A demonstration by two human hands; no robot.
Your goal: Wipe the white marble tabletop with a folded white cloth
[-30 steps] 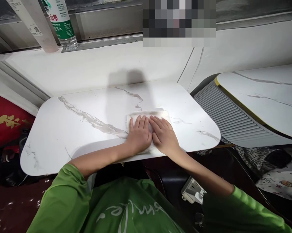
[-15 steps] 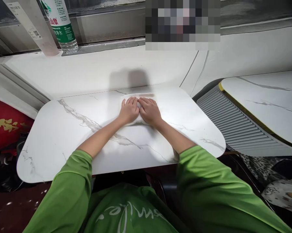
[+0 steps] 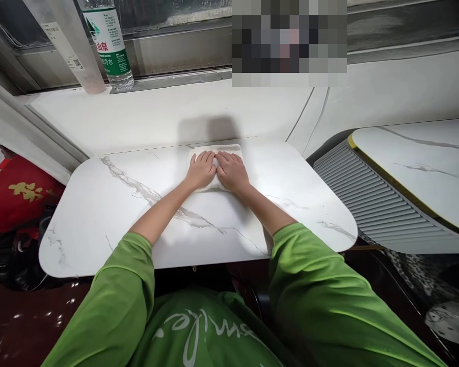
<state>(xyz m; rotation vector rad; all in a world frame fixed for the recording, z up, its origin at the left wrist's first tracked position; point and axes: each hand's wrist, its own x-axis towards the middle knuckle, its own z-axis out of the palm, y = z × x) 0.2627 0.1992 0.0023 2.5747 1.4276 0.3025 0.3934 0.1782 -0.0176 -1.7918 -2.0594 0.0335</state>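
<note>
A white folded cloth (image 3: 232,148) lies on the white table (image 3: 114,224), close to its back edge. My left hand (image 3: 202,169) rests flat on the cloth's left part, fingers extended toward the wall. On the right part lies my right hand (image 3: 231,171), also flat with fingers stretched forward. Both palms press down side by side, and the thumbs meet or nearly meet in the middle. Much of the cloth is hidden beneath them.
On the sill at the back left stand a water bottle (image 3: 110,48) and a tall translucent container (image 3: 74,56). A second marbled surface with a ribbed side (image 3: 370,183) is at the right. A red item (image 3: 19,196) with gold print sits at the left.
Both hands and the cloth have slid a little farther toward the wall, and more of the cloth's back part shows. The camera view has shifted slightly.
</note>
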